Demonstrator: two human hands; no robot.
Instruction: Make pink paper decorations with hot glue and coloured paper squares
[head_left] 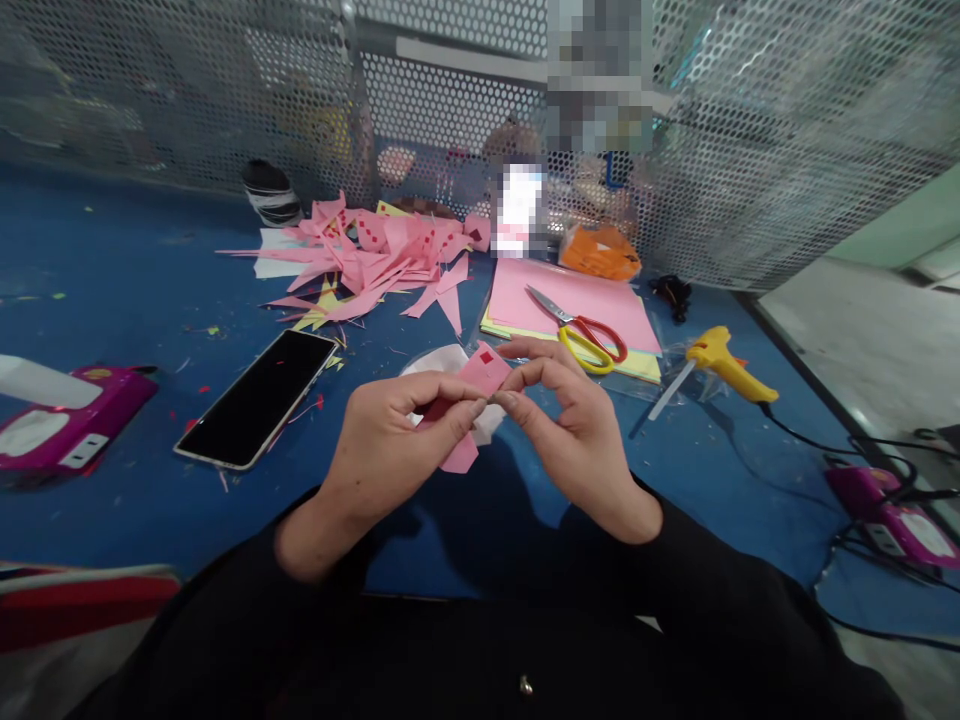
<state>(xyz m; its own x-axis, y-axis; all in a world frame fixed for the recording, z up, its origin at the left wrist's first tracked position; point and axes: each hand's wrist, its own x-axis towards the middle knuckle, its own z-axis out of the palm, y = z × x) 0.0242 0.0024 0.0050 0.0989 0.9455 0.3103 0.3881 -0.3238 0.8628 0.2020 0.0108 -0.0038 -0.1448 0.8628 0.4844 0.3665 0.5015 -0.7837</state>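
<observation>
My left hand (397, 430) is closed around a folded pink paper piece (480, 370), thumb on top, with a small red diamond at its upper end. Close beside it, my right hand (574, 425) pinches the right edge of the same paper between thumb and forefinger. Exactly what lies between those right fingertips is partly hidden. White crumpled paper (491, 427) shows under and behind my hands. Farther back, scissors (581, 330) with red and yellow handles lie on a stack of pink and yellow paper sheets (517, 290).
A pile of pink paper strips (397, 250) lies at the back left, near a black phone (259, 400). Purple devices (112, 410) sit at both sides. A yellow glue gun (731, 370) with cable lies right. An orange packet (600, 252) rests against the perforated metal screen (450, 100).
</observation>
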